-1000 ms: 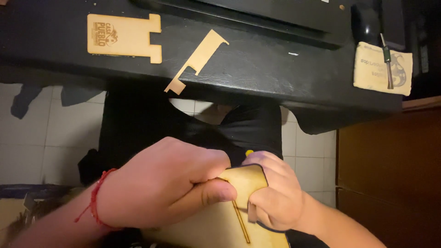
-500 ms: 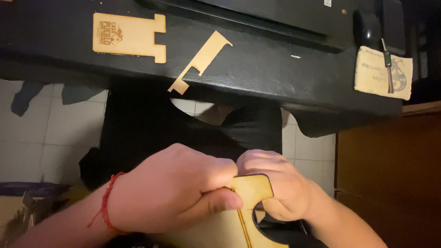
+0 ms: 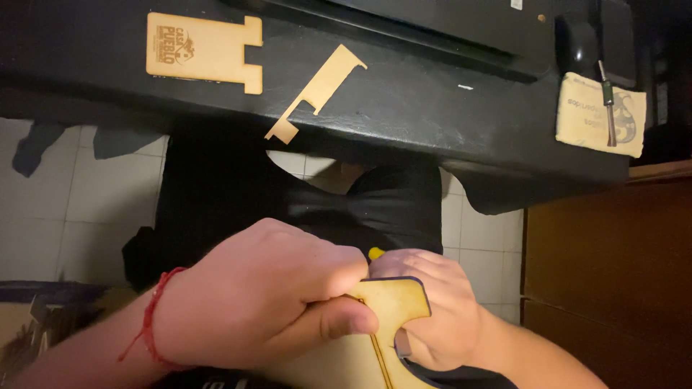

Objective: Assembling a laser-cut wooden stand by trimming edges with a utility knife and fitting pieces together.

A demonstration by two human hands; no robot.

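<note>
Gripping a flat, laser-cut plywood piece (image 3: 386,317) low over the lap, both hands work close together at the bottom of the view. The left hand (image 3: 267,299), a red string bracelet (image 3: 148,324) at its wrist, is clenched over the panel, its thumb pressed flat along the face as if to pin the wood steady. The right hand (image 3: 432,317) curls around the rounded upper tab from the far side, fingers wrapped behind the edge, so the panel is braced between two opposed grasps; that hold looks suited to pushing or flexing a slotted part, judging by the narrow cut running down the middle of the piece. A small yellow thing (image 3: 376,253) peeks out between the knuckles; what it is cannot be told. Well apart, up on the black tabletop (image 3: 432,108), lie a rectangular plywood plate (image 3: 204,52) with notched feet, a thin stepped plywood strip (image 3: 317,92) overhanging the table edge, and at the far right a tan printed card (image 3: 587,119) with a slim tool (image 3: 608,101) resting across it. White floor tiles (image 3: 79,209) show below.
</note>
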